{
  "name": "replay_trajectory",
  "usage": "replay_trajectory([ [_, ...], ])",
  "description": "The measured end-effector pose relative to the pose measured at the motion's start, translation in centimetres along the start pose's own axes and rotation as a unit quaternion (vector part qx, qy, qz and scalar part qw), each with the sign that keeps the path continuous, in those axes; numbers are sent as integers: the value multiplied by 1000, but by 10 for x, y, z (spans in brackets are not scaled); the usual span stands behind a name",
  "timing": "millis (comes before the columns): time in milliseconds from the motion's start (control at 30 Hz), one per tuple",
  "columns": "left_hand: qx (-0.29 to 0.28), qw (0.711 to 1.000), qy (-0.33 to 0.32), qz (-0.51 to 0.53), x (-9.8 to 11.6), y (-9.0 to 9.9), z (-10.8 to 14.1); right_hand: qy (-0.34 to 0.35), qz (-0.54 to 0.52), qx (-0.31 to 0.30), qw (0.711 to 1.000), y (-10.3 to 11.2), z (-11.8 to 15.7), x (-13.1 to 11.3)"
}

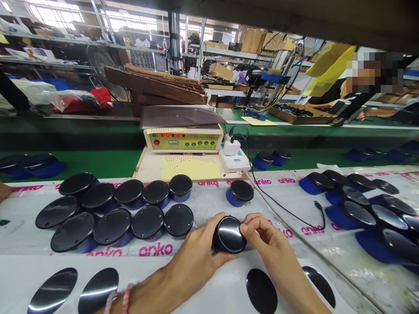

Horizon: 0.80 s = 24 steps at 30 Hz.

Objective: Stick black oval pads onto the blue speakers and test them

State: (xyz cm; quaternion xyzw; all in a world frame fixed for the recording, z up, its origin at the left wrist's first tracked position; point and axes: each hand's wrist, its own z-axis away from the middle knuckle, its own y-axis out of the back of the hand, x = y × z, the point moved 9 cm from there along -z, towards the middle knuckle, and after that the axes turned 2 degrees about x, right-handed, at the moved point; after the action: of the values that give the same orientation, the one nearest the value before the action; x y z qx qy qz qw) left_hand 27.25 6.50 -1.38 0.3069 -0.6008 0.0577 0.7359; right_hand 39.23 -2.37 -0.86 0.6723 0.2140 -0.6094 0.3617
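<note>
My left hand (pixel 203 248) is wrapped round a round black unit (pixel 231 235) with a glossy top disc, tilted toward me. At the disc's upper right edge, the thumb and fingertips of my right hand (pixel 266 235) are pinched together; the exact grip is partly hidden. Left of my hands stand two rows of blue-bodied units (pixel 148 221) with matte black tops and small holes. One similar unit (pixel 241 192) stands alone just behind the held one. Loose glossy black discs lie on a white sheet below, including one disc (pixel 262 290) beside my right forearm.
Several glossy-topped units (pixel 355 213) crowd the right side. A control box (pixel 185 138) with lit red lamps stands behind, beside a white power strip (pixel 235 159). A black cable (pixel 288 213) crosses the printed plastic sheeting. At back right is another person's arm (pixel 376 113).
</note>
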Motion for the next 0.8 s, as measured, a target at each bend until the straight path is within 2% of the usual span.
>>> replay_trajectory([
  [333, 3, 1000, -11, -6, 1, -1, 0, 34, 29, 23, 999, 1, 3, -12],
  [533, 0, 1000, -18, -8, 3, -1, 0, 47, 29, 11, 998, -3, 2, -12],
  [667, -2, 999, -28, -18, 4, -1, 0, 26, -4, 16, 1000, 0, 0, -9],
  [800, 1, 996, -77, -52, 8, -2, 1, -45, -75, 33, 996, 3, -3, 6],
])
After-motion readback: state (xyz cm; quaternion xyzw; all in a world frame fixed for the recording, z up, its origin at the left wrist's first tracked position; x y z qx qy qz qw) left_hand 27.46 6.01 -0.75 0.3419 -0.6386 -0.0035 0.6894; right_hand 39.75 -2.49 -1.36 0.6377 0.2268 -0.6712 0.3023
